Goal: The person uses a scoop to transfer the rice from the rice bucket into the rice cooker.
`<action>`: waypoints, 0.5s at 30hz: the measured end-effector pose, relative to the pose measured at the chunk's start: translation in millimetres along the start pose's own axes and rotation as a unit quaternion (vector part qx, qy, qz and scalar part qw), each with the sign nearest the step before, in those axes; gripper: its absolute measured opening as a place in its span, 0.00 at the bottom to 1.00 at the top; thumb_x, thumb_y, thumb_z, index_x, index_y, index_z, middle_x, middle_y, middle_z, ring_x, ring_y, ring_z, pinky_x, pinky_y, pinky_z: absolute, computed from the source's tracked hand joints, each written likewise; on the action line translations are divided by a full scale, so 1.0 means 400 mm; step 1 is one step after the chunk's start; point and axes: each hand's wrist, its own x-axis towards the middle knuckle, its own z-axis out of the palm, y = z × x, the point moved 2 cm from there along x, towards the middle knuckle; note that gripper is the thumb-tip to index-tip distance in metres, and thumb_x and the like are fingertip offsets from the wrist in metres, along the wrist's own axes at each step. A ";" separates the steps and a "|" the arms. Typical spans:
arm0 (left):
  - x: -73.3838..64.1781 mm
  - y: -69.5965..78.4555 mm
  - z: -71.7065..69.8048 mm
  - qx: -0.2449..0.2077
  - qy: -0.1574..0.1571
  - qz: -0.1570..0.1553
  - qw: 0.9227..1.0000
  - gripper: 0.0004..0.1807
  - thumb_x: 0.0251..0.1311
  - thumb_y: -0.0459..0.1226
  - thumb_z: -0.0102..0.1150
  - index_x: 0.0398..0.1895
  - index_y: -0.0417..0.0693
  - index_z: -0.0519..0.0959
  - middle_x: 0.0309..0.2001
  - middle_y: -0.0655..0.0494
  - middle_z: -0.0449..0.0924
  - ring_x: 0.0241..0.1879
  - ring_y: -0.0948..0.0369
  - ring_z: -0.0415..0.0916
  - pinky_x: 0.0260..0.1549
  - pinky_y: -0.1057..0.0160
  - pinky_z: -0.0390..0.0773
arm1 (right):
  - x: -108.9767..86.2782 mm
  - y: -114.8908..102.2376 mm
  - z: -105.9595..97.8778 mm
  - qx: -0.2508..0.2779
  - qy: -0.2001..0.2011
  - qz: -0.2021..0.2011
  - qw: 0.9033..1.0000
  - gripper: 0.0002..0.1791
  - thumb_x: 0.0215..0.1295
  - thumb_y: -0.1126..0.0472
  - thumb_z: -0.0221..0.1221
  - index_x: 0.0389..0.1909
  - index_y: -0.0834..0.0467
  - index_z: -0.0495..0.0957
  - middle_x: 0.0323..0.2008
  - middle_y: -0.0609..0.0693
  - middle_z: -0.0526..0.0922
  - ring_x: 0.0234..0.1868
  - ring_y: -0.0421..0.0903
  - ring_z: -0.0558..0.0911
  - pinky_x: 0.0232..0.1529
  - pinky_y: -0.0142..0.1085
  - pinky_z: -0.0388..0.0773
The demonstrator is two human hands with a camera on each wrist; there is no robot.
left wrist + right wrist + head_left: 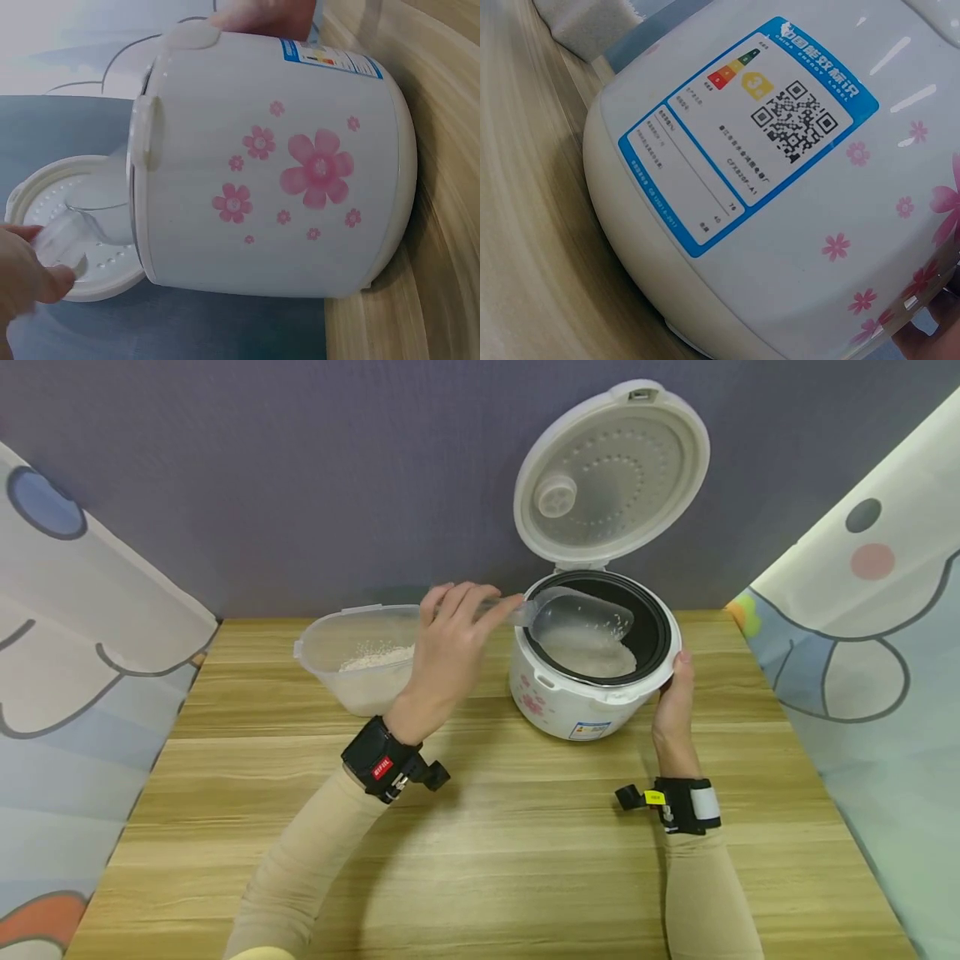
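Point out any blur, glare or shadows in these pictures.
Head view: a soft shadow lies on the table beside the left sleeve; left wrist view: the left grip and scoop look smeared, the pink flowers crisper; right wrist view: white glare streaks the rice cooker.

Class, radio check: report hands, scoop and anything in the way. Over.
Left hand gripping clear scoop, over open pot. Right hand against side of rice cooker. White rice in pot. Lid raised, out of the way.
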 end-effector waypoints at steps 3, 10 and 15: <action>-0.013 -0.011 -0.004 -0.061 -0.037 -0.038 0.997 0.24 0.69 0.26 0.58 0.62 0.58 0.83 0.53 0.54 0.82 0.55 0.54 0.75 0.61 0.48 0.62 | 0.000 0.000 0.001 0.003 0.002 0.002 1.000 0.28 0.83 0.50 0.37 0.70 0.59 0.74 0.61 0.43 0.78 0.68 0.44 0.71 0.69 0.31 0.61; -0.037 -0.037 -0.015 -0.184 -0.085 -0.133 0.970 0.23 0.65 0.36 0.67 0.64 0.57 0.82 0.52 0.53 0.84 0.53 0.52 0.75 0.60 0.44 0.57 | 0.000 0.004 0.001 0.015 0.009 -0.002 1.000 0.27 0.82 0.49 0.39 0.67 0.57 0.77 0.59 0.44 0.80 0.65 0.43 0.73 0.67 0.30 0.63; -0.059 -0.064 -0.043 -0.228 -0.098 -0.185 0.951 0.23 0.66 0.38 0.67 0.65 0.55 0.81 0.53 0.51 0.85 0.53 0.52 0.74 0.62 0.43 0.54 | 0.002 0.004 0.000 0.019 0.007 -0.008 1.000 0.26 0.82 0.49 0.40 0.65 0.55 0.79 0.59 0.44 0.81 0.65 0.43 0.73 0.67 0.30 0.63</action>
